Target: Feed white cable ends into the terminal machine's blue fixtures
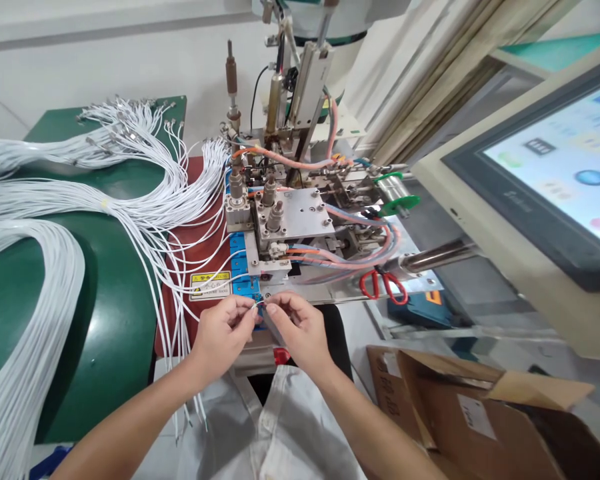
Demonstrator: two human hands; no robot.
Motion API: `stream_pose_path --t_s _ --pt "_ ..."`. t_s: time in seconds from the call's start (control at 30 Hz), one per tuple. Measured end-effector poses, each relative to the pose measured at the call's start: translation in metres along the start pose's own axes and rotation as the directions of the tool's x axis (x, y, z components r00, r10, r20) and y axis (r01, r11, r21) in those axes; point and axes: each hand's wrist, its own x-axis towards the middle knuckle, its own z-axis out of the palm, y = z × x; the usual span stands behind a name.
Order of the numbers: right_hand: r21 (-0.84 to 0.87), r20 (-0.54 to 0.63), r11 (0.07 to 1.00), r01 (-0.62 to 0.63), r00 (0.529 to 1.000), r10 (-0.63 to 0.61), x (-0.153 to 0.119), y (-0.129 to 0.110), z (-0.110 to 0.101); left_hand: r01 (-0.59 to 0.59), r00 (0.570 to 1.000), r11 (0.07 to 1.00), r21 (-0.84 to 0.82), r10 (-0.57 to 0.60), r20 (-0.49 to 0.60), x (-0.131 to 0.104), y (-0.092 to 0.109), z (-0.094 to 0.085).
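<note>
My left hand [224, 337] pinches the end of a thin white cable between thumb and fingertips. Close beside it, my right hand [300, 331] has its thumb and forefinger closed on the fine wires [260, 303] at that cable's tip; the fingers partly hide them. Both hands are just in front of a row of blue cable holders [240, 260] on the machine [295, 213]. White cables run into these holders from the left. A big bundle of white cables [150, 203] lies to the left of my hands, some ends hanging over the front edge.
A green table [107, 293] bears more cable bundles. Red-handled scissors [384, 285] and a green-flanged wire spool [396, 195] are at the machine's right. A touchscreen panel [545, 167] juts in at right, above an open cardboard box [460, 413]. A warning label [209, 285] faces me.
</note>
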Motion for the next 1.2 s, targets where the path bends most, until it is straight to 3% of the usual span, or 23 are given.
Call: stream_pose_path --t_s 0.13,0.33,0.57,0.9,1.07,1.2 --pt "-0.083 0.029 0.994 0.064 0.998 -0.062 0.004 -0.006 -0.001 -0.039 0.999 0.997 0.066 0.038 0.024 0.000 0.000 0.000" --pt "-0.315 0.012 0.914 0.255 0.964 -0.265 0.003 0.001 -0.002 -0.086 0.994 0.982 0.171 0.072 0.085 0.004 0.002 -0.008" --pt "-0.334 0.062 0.942 0.031 0.998 -0.010 0.008 0.023 -0.005 -0.262 0.964 0.812 0.522 0.198 0.176 0.018 0.001 -0.031" --pt "-0.375 0.094 0.927 -0.026 0.993 0.065 0.011 0.029 -0.001 -0.254 0.966 0.756 0.603 0.172 0.191 0.020 -0.003 -0.029" --pt "-0.371 0.213 0.928 0.030 0.975 0.054 0.017 0.027 -0.009 -0.245 0.969 0.721 0.649 0.152 0.197 0.020 -0.001 -0.026" --pt "-0.472 0.254 0.871 0.133 0.967 -0.010 0.021 0.025 -0.009 -0.256 0.966 0.709 0.657 0.167 0.196 0.020 -0.001 -0.026"
